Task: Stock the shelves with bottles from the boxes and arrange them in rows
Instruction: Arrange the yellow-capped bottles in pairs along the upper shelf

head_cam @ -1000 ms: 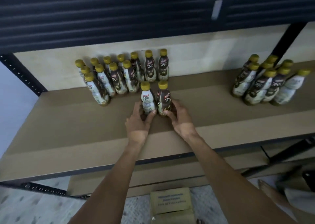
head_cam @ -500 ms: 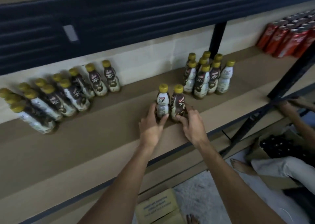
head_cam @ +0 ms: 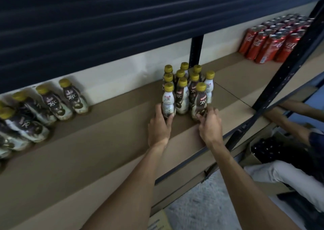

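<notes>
Reaching arms: both bare forearms are stretching from the near edge up onto the shelf (head_cam: 105,142), running side by side with the wrists slightly bent.
Left hand: the left hand (head_cam: 159,124) is wrapping round the lower body of the white-labelled bottle (head_cam: 168,100), with the thumb on its right side and the fingers on its left.
Right hand: the right hand (head_cam: 209,126) is curling its fingertips round the base of the dark-labelled bottle (head_cam: 199,102), gripping it low.
Held bottles: both are standing upright on the shelf just beyond the knuckles, with a gap between them.
Cluster: the gold-capped bottles (head_cam: 183,82) are standing packed together just behind the two held ones, in front of the dark upright post (head_cam: 196,49).
Left group: more bottles (head_cam: 52,103) are standing well apart at the far left against the back wall, blurred.
Cans: the red cans (head_cam: 270,42) are sitting in rows at the far right of the shelf.
Other person: a light trouser leg (head_cam: 289,175) is showing low at the right, beside an open box (head_cam: 268,147) of dark bottles.
</notes>
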